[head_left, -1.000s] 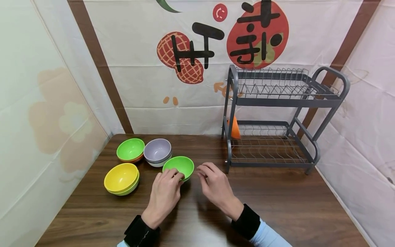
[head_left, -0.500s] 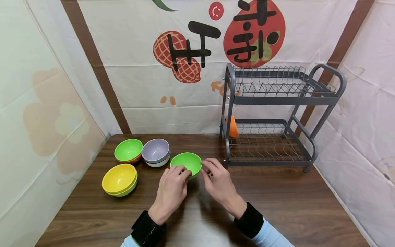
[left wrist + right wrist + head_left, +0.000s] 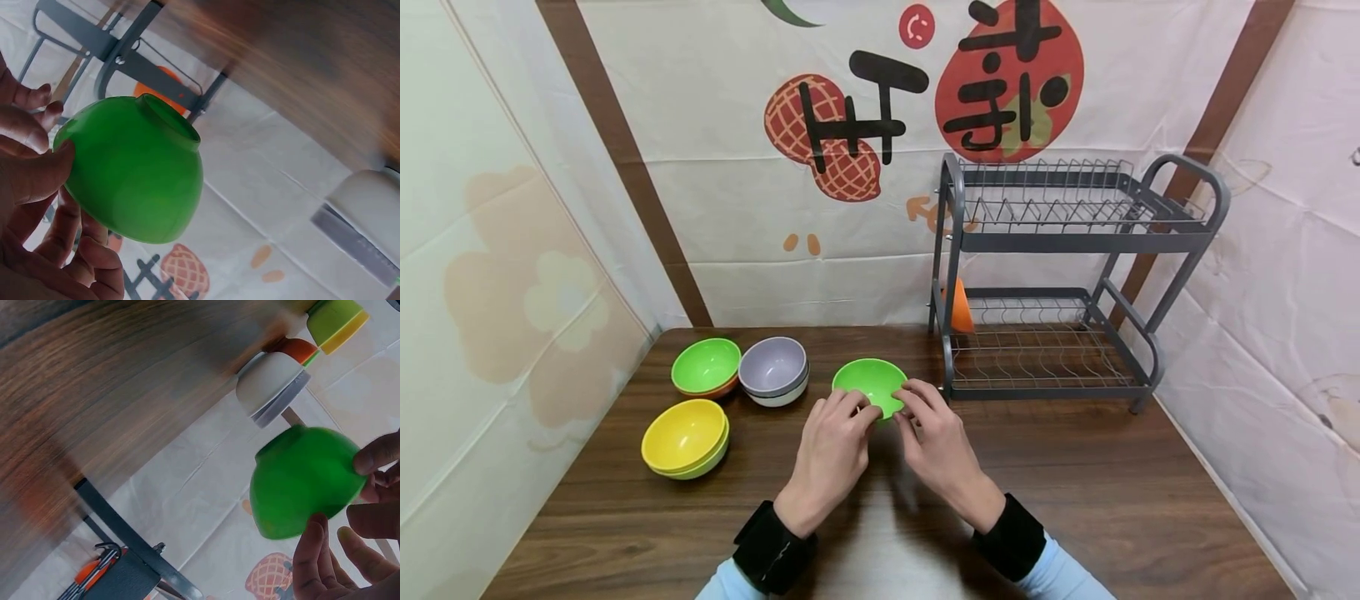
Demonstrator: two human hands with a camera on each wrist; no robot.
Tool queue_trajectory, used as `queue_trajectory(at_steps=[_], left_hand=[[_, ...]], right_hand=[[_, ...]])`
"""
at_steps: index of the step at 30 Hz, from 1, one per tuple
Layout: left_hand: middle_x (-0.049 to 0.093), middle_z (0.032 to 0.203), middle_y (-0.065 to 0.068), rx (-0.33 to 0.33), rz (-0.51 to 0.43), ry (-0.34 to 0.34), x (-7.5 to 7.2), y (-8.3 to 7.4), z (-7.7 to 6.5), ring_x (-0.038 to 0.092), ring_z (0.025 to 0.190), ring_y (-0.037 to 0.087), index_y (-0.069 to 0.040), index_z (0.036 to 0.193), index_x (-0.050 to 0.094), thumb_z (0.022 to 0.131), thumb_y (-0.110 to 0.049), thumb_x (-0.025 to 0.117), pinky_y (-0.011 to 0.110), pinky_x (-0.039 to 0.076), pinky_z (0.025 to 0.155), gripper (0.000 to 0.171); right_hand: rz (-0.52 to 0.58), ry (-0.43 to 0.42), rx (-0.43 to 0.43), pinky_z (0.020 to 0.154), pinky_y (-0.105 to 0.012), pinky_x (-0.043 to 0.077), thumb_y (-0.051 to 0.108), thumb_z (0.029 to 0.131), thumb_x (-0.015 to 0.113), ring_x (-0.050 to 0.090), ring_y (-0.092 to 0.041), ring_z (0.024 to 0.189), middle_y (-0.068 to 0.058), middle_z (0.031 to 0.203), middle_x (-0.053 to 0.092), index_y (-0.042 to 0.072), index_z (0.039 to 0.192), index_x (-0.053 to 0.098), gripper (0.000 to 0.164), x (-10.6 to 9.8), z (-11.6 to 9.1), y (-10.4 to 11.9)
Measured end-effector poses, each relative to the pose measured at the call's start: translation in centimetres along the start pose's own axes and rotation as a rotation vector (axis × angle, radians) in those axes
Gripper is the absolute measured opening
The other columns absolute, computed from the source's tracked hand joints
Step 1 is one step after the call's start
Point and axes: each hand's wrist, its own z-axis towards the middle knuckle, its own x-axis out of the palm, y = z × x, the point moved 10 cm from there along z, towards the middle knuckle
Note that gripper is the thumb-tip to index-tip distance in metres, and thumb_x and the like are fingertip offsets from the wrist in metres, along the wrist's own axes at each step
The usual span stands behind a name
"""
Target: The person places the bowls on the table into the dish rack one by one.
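The left hand [image 3: 833, 446] is pinching the bowl [image 3: 869, 380] by its rim, thumb outside. The right hand [image 3: 943, 454] is touching the rim with half-bent fingers; whether these are gripping, I cannot tell. The bowl is hanging tilted above the table [image 3: 1090, 492].

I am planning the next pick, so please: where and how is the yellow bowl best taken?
Probably pinch the yellow bowl by its near rim, from above: it opens upward, nested in a light green bowl, with another stack close behind.

Printed backdrop [image 3: 842, 287], brown tabletop [image 3: 1075, 492]
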Motion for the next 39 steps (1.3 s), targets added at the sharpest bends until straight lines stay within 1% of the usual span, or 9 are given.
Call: queue_trajectory(at_steps=[3, 6, 13, 21, 27, 31, 33, 36, 39], left_hand=[[0.063, 0.092, 0.003, 0.016, -0.013, -0.008, 0.2, -0.4, 0.6, 0.06, 0.088, 0.028, -0.011, 0.093, 0.077, 0.078, 0.008, 0.079, 0.037, 0.042, 0.068, 0.024], [0.063, 0.093, 0.004, 0.031, -0.024, -0.014, 0.4, -0.9, 1.1, 0.06, 0.089, 0.028, -0.01, 0.094, 0.078, 0.079, 0.009, 0.078, 0.038, 0.043, 0.069, 0.024], [0.064, 0.095, 0.004, 0.05, -0.038, -0.005, 1.1, -1.5, 1.7, 0.06, 0.091, 0.028, -0.011, 0.095, 0.078, 0.079, 0.007, 0.082, 0.039, 0.044, 0.07, 0.024], [0.064, 0.096, 0.004, 0.081, -0.028, 0.0, 1.7, -2.2, 2.5, 0.059, 0.092, 0.027, -0.012, 0.097, 0.079, 0.081, 0.006, 0.08, 0.038, 0.043, 0.069, 0.023], [0.063, 0.099, 0.005, 0.117, 0.0, 0.036, 2.1, -3.1, 3.5, 0.059, 0.096, 0.027, -0.012, 0.099, 0.079, 0.081, 0.008, 0.077, 0.037, 0.043, 0.07, 0.027], [0.064, 0.103, 0.006, 0.131, -0.005, 0.059, 2.3, -3.7, 4.1, 0.059, 0.103, 0.028, -0.011, 0.102, 0.08, 0.083, 0.008, 0.076, 0.038, 0.046, 0.076, 0.027], [0.064, 0.106, 0.006, 0.141, -0.015, 0.048, 2.1, -4.0, 4.4, 0.058, 0.11, 0.029, -0.011, 0.102, 0.08, 0.082, 0.009, 0.076, 0.041, 0.047, 0.081, 0.029], [0.064, 0.113, 0.008, 0.155, -0.028, 0.004, 1.7, -4.4, 4.8, 0.055, 0.122, 0.033, -0.013, 0.104, 0.08, 0.081, 0.009, 0.074, 0.047, 0.046, 0.091, 0.032], [0.062, 0.127, 0.012, 0.125, -0.086, -0.05, 1.5, -4.2, 5.2, 0.05, 0.132, 0.036, -0.012, 0.116, 0.077, 0.089, -0.001, 0.075, 0.053, 0.042, 0.1, 0.03]], right_hand=[[-0.024, -0.005, 0.002, 0.07, -0.03, 0.059, -0.007, 0.094, 0.074, 0.069, -0.017, 0.09, -0.018, 0.127, 0.062, -0.003, 0.12, 0.071, 0.027, -0.4, -0.1, -0.2], [-0.047, -0.011, 0.01, 0.07, -0.03, 0.058, -0.006, 0.096, 0.072, 0.068, -0.019, 0.094, -0.014, 0.125, 0.064, -0.002, 0.119, 0.072, 0.024, -0.9, -0.2, -0.5], [-0.08, -0.004, 0.019, 0.076, -0.027, 0.057, -0.006, 0.097, 0.07, 0.068, -0.017, 0.099, -0.008, 0.118, 0.066, 0.001, 0.116, 0.073, 0.021, -1.5, -0.6, -1.1], [-0.114, -0.002, 0.015, 0.077, -0.026, 0.057, -0.006, 0.094, 0.073, 0.067, -0.014, 0.096, -0.006, 0.112, 0.068, 0.005, 0.113, 0.075, 0.022, -2.0, -0.9, -1.3], [-0.131, -0.052, 0.019, 0.072, -0.028, 0.057, -0.007, 0.092, 0.074, 0.066, -0.013, 0.088, -0.006, 0.104, 0.068, 0.005, 0.107, 0.073, 0.019, -3.0, -1.0, -1.6], [-0.149, -0.101, 0.031, 0.069, -0.032, 0.057, -0.006, 0.093, 0.073, 0.065, -0.015, 0.084, -0.005, 0.101, 0.066, 0.004, 0.106, 0.071, 0.017, -3.8, -1.2, -1.8], [-0.158, -0.122, 0.036, 0.068, -0.034, 0.056, -0.005, 0.095, 0.072, 0.064, -0.016, 0.083, -0.005, 0.101, 0.065, 0.004, 0.108, 0.07, 0.017, -4.1, -1.4, -1.8], [-0.162, -0.157, 0.042, 0.065, -0.033, 0.055, -0.004, 0.096, 0.07, 0.061, -0.016, 0.079, -0.007, 0.101, 0.063, 0.004, 0.112, 0.069, 0.018, -4.8, -1.6, -1.9], [-0.154, -0.196, 0.051, 0.062, -0.03, 0.052, -0.003, 0.099, 0.068, 0.057, -0.015, 0.076, -0.008, 0.101, 0.061, 0.002, 0.116, 0.067, 0.018, -5.6, -1.8, -2.1]])
